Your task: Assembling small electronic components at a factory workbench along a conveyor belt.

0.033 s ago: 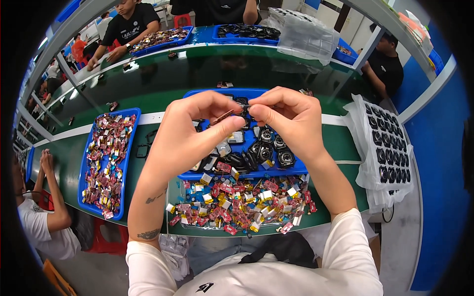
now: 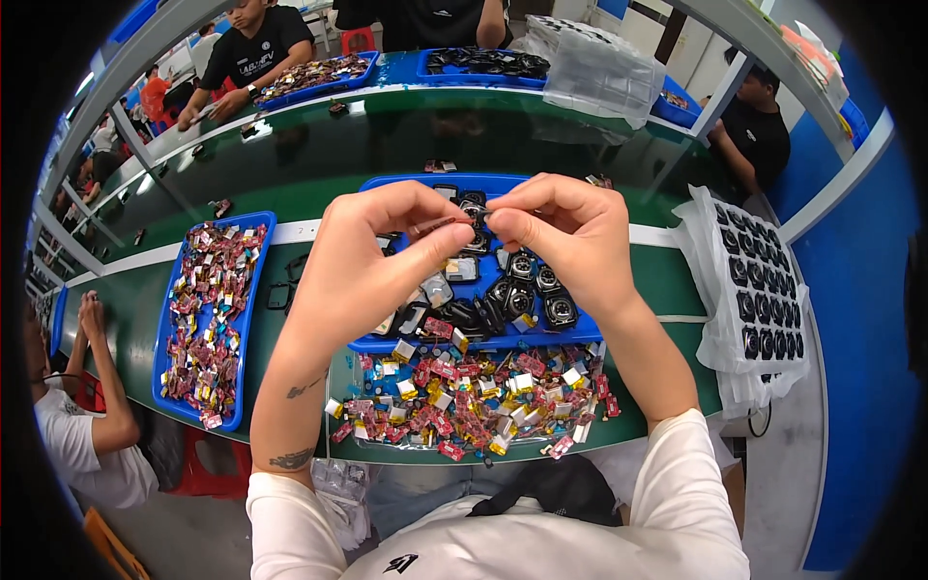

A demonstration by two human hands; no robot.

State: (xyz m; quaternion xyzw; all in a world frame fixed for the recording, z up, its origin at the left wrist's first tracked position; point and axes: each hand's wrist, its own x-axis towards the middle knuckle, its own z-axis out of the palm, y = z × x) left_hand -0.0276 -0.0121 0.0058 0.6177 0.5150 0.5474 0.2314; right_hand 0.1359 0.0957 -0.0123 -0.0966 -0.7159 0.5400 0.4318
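My left hand [image 2: 372, 261] is closed in a pinch on a small red circuit board [image 2: 432, 226], which is partly hidden by the fingers. My right hand [image 2: 577, 237] pinches a tiny dark part beside it, too small to name. The fingertips of both hands nearly meet. Below them lies a blue tray [image 2: 592, 333] with black watch cases [image 2: 560, 308] and pale square pieces. Nearer to me, a heap of red circuit boards with wires and silver-and-yellow battery cells [image 2: 503, 396] covers a clear sheet on the green bench.
At the left stands a long blue tray [image 2: 242, 411] full of red boards. Stacked white trays of black watch cases [image 2: 764, 280] stand at the right. Beyond runs a dark green conveyor [image 2: 387, 130] with scattered parts. Co-workers sit across it and at my left; metal posts frame the bench.
The red board in my left hand has tilted flatter and shows less of its face. My fingertips have shifted very slightly; everything nearby stays in place.
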